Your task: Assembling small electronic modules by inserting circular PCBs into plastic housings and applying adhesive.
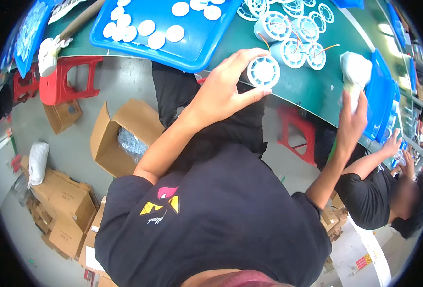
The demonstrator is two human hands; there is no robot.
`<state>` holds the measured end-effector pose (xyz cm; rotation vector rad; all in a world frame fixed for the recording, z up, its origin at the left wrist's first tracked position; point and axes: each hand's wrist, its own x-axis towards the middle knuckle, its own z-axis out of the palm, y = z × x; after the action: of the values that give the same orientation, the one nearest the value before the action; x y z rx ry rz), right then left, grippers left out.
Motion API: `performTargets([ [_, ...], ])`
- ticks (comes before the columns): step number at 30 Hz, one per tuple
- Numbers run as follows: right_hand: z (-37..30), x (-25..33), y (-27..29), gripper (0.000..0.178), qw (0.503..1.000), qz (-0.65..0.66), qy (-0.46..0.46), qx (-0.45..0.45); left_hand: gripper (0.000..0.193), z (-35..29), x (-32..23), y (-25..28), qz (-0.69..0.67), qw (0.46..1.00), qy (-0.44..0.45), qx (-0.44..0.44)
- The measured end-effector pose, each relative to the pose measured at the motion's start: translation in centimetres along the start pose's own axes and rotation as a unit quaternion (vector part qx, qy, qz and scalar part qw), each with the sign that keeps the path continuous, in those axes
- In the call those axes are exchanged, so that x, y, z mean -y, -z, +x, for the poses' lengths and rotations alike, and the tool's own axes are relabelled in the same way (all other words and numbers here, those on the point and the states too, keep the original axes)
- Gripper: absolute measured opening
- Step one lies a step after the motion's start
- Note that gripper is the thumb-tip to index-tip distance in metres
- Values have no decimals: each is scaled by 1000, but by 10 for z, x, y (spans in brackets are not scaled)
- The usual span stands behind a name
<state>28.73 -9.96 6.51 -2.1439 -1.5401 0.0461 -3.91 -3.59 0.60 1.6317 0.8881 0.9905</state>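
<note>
My left hand (221, 91) is closed round a short white cylinder (263, 71) with a slotted ring on its end, held at the near edge of the green table. Thumb and fingers grip it from opposite sides. Farther right, my right hand (351, 117) is raised over the table edge, closed on the narrow lower part of a white mallet-like tool (356, 69) with a bulky, wrapped-looking head. Just beyond the left hand stand several similar white cylinders (294, 52), some with thin orange wires.
A blue tray (192, 62) with white discs (174, 33) lies at the back left. Blue bins (381, 95) stand at the right, near a co-worker (369, 191). Red stools (297, 134) and an open cardboard box (120, 131) are below the green table (312, 91).
</note>
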Motion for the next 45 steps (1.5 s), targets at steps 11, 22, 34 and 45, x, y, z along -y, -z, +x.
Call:
performTargets([
  [11,-88,34,59,54,917,375,-137,-11,64,29,5,-84,-95,988,-80,91],
  [22,-98,36,38,55,852,387,-337,-102,63,74,20,-125,-74,982,-139,107],
  [34,-85,9,46,45,904,304,-300,25,70,69,14,-131,-86,980,-145,110],
  [45,-65,18,62,50,888,274,-353,111,75,71,12,-139,-34,983,-164,75],
])
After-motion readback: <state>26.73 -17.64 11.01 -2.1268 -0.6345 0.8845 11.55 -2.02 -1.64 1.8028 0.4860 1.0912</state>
